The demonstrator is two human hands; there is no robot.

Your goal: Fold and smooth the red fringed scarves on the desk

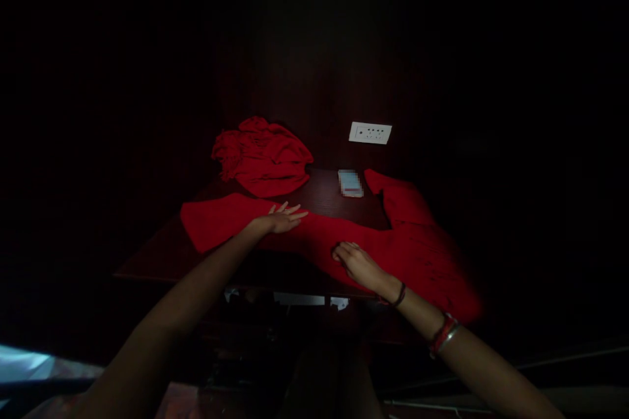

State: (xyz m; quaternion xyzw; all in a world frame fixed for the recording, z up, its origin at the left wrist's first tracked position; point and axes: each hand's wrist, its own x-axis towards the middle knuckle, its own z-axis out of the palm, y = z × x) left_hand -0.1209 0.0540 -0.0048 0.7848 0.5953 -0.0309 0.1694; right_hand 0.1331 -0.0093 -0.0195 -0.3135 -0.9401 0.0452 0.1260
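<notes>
A long red garment lies across the dark tabletop, with a wide part at the right and a narrower strip running left. My left hand rests flat on the strip near its far edge, fingers stretched and spread. Nearer the front edge, my right hand is on the same garment with its fingers curled in against the fabric. Its fingertips are partly hidden. Dark bands and a silver bangle circle my right wrist and forearm. A bunched red cloth with a fringed end lies behind my left hand.
A phone with a blurred screen lies on the table toward the back. Behind it, a white socket plate is set in the dark back panel. Pale items show below the table's front edge. The surroundings are very dark.
</notes>
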